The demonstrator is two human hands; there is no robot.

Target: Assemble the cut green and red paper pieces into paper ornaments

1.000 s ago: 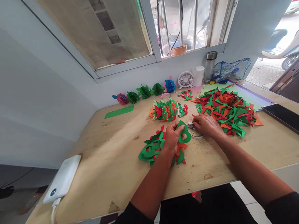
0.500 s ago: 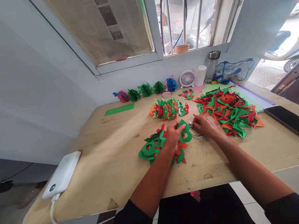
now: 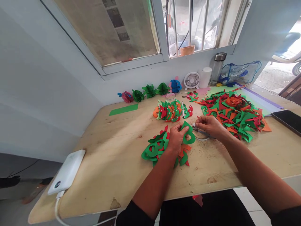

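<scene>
My left hand is closed, thumb on top, around a green paper cut-out with a hole in it. Under and beside that wrist lies a loose heap of green, red and orange paper cut-outs. My right hand is just to the right, fingertips pinched together at a small whitish-grey thing whose kind I cannot make out. Below those fingers a pale ring-shaped edge shows on the table, partly covered by the hand. A gap separates the two hands.
Paper scraps pile up at right, beside a phone. Behind my hands lies a row of layered paper pieces. Paper figures, a small fan and a bottle line the wall. A white power bank lies left.
The view has shifted slightly, so things sit a little further right. My right fingers have lifted slightly and pinch beside the pale ring; my left hand still holds the green cut-out.
</scene>
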